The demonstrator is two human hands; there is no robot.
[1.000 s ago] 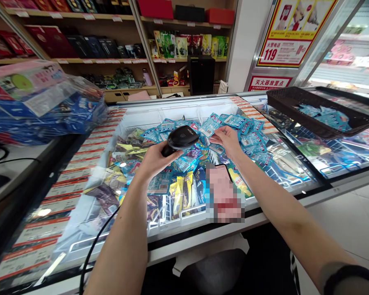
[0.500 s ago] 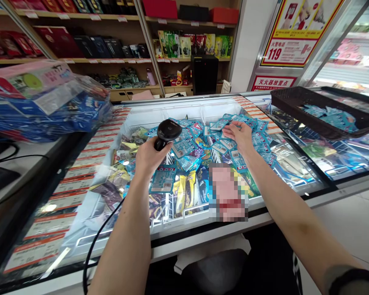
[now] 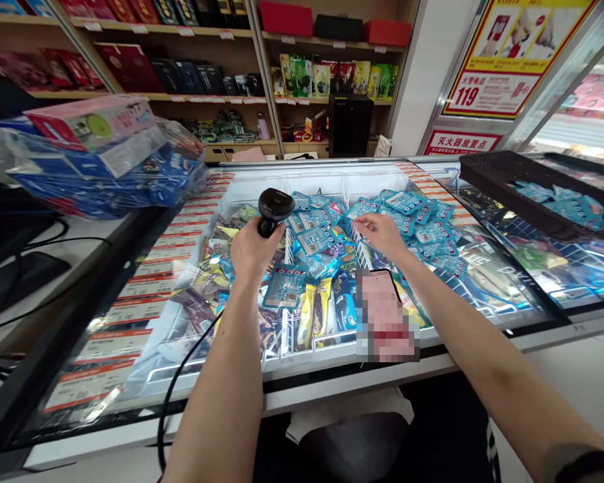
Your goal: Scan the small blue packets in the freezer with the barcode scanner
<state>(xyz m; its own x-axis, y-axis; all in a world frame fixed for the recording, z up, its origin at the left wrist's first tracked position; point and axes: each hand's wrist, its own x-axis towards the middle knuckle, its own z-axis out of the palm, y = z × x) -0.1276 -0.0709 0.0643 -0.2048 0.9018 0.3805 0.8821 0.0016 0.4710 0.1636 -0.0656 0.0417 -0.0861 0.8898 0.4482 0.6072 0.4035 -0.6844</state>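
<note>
My left hand (image 3: 254, 248) is wrapped round the grip of a black barcode scanner (image 3: 276, 203), its head above the left part of the open chest freezer (image 3: 302, 173). A black cable runs down beside my left forearm. My right hand (image 3: 381, 235) hovers over the heap with thumb and fingers drawn together; whether anything is pinched there is hidden. Just beyond its fingertips lies a blue flat packet (image 3: 363, 207). More blue packets (image 3: 435, 233) are heaped to its right and between my hands. One single blue packet (image 3: 284, 287) lies nearer me, barcode up.
A phone (image 3: 382, 305), partly pixelated, rests at the freezer's front edge. Yellow wrapped ice creams (image 3: 315, 312) lie in wire baskets. At right a dark brown basket (image 3: 483, 176) holds blue packets. Plastic-wrapped boxes (image 3: 105, 157) stand at left, with price labels (image 3: 166, 251) along the glass.
My right hand has drawn left and slightly toward me across the blue packets, its fingers closer together. The scanner has shifted a little left over the freezer. The whole view has shifted.
</note>
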